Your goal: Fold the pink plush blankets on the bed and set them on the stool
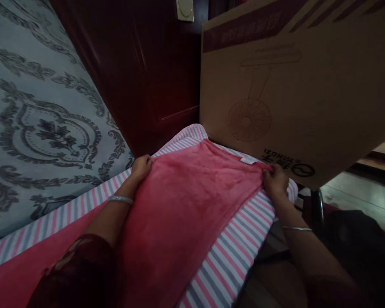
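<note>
A pink-red plush blanket [186,192] lies spread over a long surface with a striped pink, grey and white cover [227,256]. My left hand [142,167] grips the blanket's far left edge with fingers curled over it, close to the patterned wall. At the far right corner my right hand [275,179] is closed on the blanket's edge, bunching it slightly. Between the hands a small white label [248,161] sticks out along the far edge. The blanket's near part passes under my left forearm.
Directly beyond the striped cover leans a large cardboard box [291,85] with a fan drawing on it. A dark red door [160,64] stands behind. Patterned wallpaper [51,119] borders the left side; tiled floor [356,196] shows at the right.
</note>
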Demonstrator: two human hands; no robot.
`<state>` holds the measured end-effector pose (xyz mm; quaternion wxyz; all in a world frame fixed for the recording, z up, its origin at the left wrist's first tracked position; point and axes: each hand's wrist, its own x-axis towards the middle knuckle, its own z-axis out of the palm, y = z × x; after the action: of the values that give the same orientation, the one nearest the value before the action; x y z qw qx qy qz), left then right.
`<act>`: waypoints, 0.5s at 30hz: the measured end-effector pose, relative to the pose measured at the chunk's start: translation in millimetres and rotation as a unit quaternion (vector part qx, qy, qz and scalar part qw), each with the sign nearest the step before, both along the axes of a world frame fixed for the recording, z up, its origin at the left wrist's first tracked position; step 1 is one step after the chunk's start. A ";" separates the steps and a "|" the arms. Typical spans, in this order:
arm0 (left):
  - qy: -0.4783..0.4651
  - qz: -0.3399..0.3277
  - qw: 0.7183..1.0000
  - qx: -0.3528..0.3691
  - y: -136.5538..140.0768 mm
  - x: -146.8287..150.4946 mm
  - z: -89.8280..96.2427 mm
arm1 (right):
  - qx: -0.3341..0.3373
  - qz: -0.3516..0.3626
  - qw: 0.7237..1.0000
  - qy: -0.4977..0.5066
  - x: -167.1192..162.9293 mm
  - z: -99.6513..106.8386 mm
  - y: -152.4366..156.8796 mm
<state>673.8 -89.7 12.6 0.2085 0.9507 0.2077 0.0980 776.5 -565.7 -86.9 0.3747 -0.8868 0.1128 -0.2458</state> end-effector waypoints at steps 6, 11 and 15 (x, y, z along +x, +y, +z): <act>0.049 -0.002 0.998 0.032 1.9 4.9 -10.5 | 0.005 0.019 1.000 0.009 -3.6 9.5 4.7; 0.084 -0.080 0.993 -0.038 -22.1 57.6 11.8 | 0.029 0.028 0.999 0.002 -3.9 11.6 6.9; 0.092 -0.129 0.984 -0.085 -70.5 118.8 14.8 | 0.041 0.036 0.998 -0.021 -1.6 8.4 7.2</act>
<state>792.6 -160.1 27.4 0.2793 0.9532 0.1096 -0.0358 774.9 -558.5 -78.4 0.4218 -0.8688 0.0826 -0.2458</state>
